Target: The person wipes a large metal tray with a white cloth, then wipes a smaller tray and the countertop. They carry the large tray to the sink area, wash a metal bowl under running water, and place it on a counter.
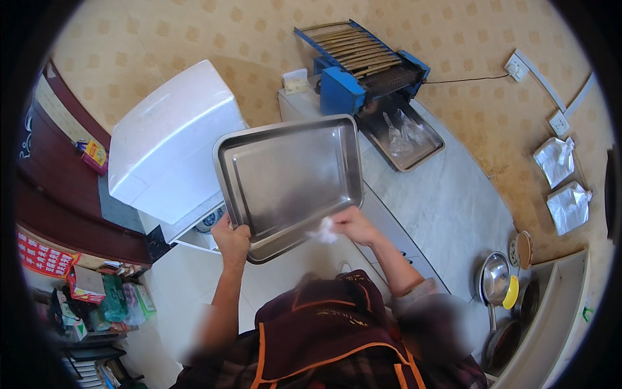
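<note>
A rectangular stainless steel tray (pixel 291 175) is held up in front of me, tilted, its hollow side facing me. My left hand (pixel 230 238) grips the rim at its lower left corner, thumb over the edge. Pinched in the fingers of my right hand (pixel 357 226) is a crumpled white tissue or cloth (pixel 324 231), close to the tray's lower right rim. Whether the tissue touches the tray I cannot tell. The inside of the tray shows dull smears and reflections but holds nothing.
A white foam box (pixel 170 141) stands at the left. On the grey countertop (pixel 437 185) sit a blue machine with a rack of sticks (pixel 359 53) and a second metal tray (pixel 427 146) with plastic bags in it. Metal pans (pixel 496 277) lie at the right.
</note>
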{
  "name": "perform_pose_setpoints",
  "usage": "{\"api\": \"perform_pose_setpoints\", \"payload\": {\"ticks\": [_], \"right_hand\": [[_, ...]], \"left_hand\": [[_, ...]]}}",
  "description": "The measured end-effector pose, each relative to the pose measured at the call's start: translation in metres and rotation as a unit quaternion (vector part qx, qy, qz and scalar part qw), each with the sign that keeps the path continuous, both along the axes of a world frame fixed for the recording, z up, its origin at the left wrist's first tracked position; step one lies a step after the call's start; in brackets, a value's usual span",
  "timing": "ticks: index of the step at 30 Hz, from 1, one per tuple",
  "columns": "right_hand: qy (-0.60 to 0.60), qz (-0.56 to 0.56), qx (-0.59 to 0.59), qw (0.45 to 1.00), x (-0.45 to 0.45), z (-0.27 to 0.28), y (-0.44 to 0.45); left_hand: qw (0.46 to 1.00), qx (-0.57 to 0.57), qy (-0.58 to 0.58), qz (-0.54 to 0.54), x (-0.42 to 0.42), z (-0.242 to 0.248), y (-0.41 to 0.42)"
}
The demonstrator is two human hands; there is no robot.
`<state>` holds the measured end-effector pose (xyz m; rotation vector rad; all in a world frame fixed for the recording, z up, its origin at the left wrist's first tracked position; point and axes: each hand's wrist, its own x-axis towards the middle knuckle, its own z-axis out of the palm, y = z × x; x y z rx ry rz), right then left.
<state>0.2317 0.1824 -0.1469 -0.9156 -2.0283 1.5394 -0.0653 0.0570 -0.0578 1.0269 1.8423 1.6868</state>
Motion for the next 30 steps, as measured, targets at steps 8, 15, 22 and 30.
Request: {"api": "perform_pose_setpoints", "payload": {"ticks": [8,15,22,30], "right_hand": [[-0.011,-0.417,0.426,0.803,-0.005,0.095,0.055],[-0.125,-0.421,0.448,0.779,-0.061,0.068,0.077],[0.032,-0.165,0.519,0.838,-0.143,0.114,-0.003],[-0.126,-0.214,0.509,0.824,-0.065,0.088,0.022]], "left_hand": [[0.997,-0.019,-0.065,-0.034,0.000,-0.006,-0.008],[0.978,-0.030,-0.171,-0.118,0.045,0.006,-0.004],[0.988,-0.036,-0.053,-0.140,0.049,-0.007,0.007],[0.990,-0.018,-0.094,-0.101,0.036,0.002,0.001]]}}
